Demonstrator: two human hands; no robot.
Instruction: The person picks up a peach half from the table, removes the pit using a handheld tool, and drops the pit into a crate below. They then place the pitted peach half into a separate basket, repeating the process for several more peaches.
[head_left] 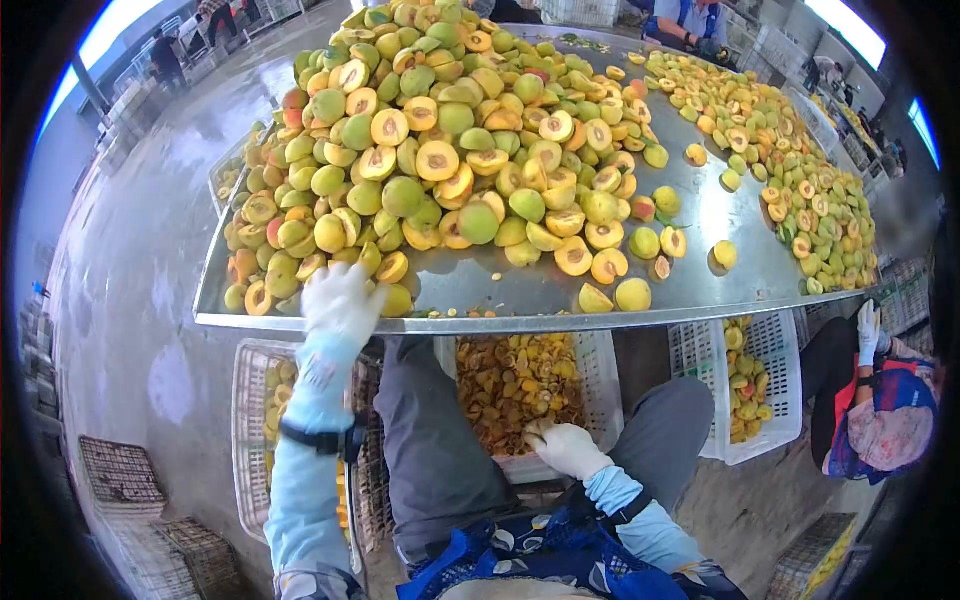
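My left hand [343,302], in a white glove, reaches over the front edge of the metal table [470,285]. Its fingers are apart against the lower left of a heap of green-yellow peaches [420,150], many cut in half with pit or hollow showing. Between my knees, my right hand [572,450], also gloved, hangs at the near end of a white crate [604,375]. That crate holds brownish and yellow fruit scraps [515,375]. The right fingers are closed; what they hold, if anything, I cannot make out against the scraps.
A second peach heap [800,170] covers the table's right side. White crates with fruit stand below the table, left [245,420] and right [785,390]. At the right sits a co-worker [890,430]; another person [690,25] works across the table.
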